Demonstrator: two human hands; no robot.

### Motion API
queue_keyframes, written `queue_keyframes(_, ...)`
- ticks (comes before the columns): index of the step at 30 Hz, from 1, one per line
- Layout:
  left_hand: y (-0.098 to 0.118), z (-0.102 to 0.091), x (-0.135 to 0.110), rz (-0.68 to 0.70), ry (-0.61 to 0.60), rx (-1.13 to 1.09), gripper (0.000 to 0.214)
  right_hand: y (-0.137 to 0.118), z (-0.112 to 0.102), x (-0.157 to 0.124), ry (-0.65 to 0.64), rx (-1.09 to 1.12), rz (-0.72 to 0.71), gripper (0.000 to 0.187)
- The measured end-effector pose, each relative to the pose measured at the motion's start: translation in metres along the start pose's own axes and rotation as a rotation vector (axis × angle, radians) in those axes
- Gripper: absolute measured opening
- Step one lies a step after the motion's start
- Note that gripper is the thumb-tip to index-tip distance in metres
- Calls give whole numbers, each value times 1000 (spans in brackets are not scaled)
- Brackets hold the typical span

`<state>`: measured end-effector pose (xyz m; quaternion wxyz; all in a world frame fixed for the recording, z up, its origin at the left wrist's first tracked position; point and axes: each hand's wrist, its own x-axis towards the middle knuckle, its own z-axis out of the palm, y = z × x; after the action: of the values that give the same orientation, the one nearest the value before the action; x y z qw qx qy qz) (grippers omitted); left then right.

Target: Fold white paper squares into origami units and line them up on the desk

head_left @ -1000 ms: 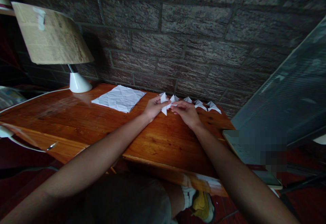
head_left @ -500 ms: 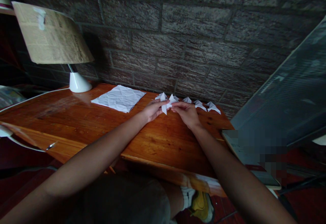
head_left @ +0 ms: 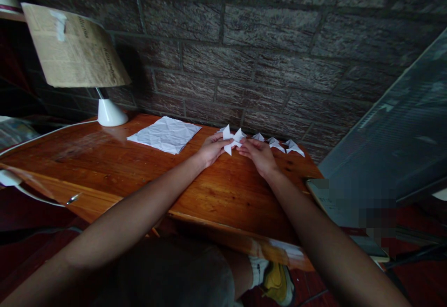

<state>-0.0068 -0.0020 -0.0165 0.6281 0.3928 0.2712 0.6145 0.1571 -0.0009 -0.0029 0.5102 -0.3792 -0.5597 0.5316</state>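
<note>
Both my hands meet over the far middle of a wooden table (head_left: 115,163). My left hand (head_left: 210,149) and my right hand (head_left: 257,154) pinch a small folded white paper piece (head_left: 231,140) between their fingertips, just above the tabletop. To the right of it, several similar folded white paper shapes (head_left: 279,145) lie in a row along the brick wall. A creased flat white sheet (head_left: 164,134) lies to the left of my hands.
A lamp with a white base (head_left: 111,113) and a paper-covered shade (head_left: 74,49) stands at the table's back left. A brick wall (head_left: 265,56) runs behind. A grey slanted panel (head_left: 394,139) and a book (head_left: 335,207) sit at the right. A white cable (head_left: 31,195) hangs off the left edge.
The folded paper piece has turned slightly between my fingers and my hands have drawn closer together; the view shifted a little to the right.
</note>
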Motion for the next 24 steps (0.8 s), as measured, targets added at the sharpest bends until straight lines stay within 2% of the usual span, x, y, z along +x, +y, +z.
queue_keyframes(4, 0, 1, -1, 0, -2, 7, 35, -4, -2, -1, 12, 81, 105, 13)
queue_keyframes(7, 1, 1, -2, -10, 9, 4, 34, -6, -2, -2, 15, 118, 131, 17)
queue_keyframes(16, 1, 4, -2, -29, 55, 2, 24, -2, -2, -3, 47, 152, 127, 30)
queue_keyframes(24, 0, 4, -2, 12, 50, 34, 29, -3, -1, -3, 5, 105, 116, 24)
